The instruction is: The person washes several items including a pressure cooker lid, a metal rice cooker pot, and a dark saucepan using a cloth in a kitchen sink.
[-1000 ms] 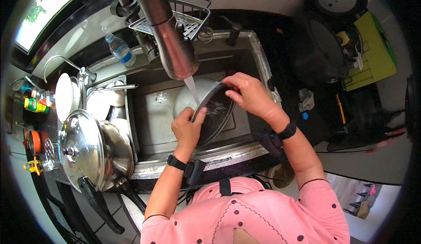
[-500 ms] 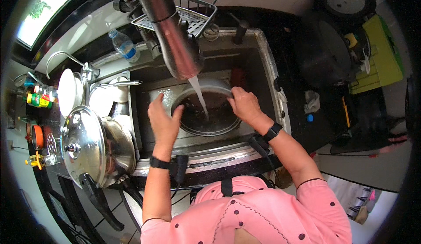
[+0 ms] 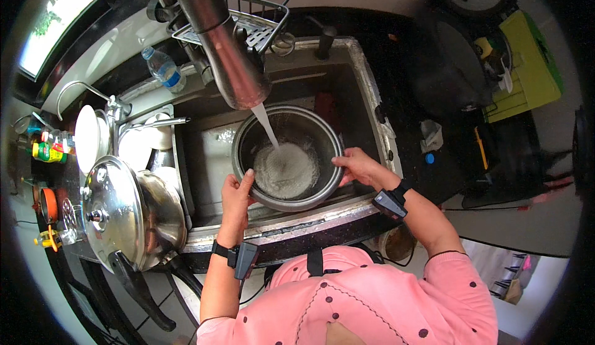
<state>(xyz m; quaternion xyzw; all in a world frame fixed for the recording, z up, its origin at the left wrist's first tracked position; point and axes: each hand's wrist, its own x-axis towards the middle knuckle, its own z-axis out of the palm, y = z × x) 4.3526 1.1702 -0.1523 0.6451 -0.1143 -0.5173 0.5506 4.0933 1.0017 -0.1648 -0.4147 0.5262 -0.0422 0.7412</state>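
Observation:
A round metal pot (image 3: 243,135) with a dark inside and a pale rim is held in the sink (image 3: 207,171) by both hands. My left hand (image 3: 235,197) grips its near left rim, thumb on top. My right hand (image 3: 359,166) grips the right rim, thumb over the edge and fingers beneath. From the tap (image 3: 232,66) a stream of water (image 3: 265,125) falls into the pot. Frothy, whitish water (image 3: 287,170) swirls at its bottom. The fingers under the pot are partly hidden.
A pressure cooker (image 3: 118,212) and a dish rack with white plates (image 3: 87,139) stand left of the sink. A water bottle (image 3: 164,69) is behind it, beside a wire caddy (image 3: 257,29). A black pot (image 3: 443,66) and a green box (image 3: 527,66) are at the right.
The pot has come up and nearer to me, its mouth now facing up. Both hands have gone from its far sides to a hold on the near rim. Frothy water now shows inside.

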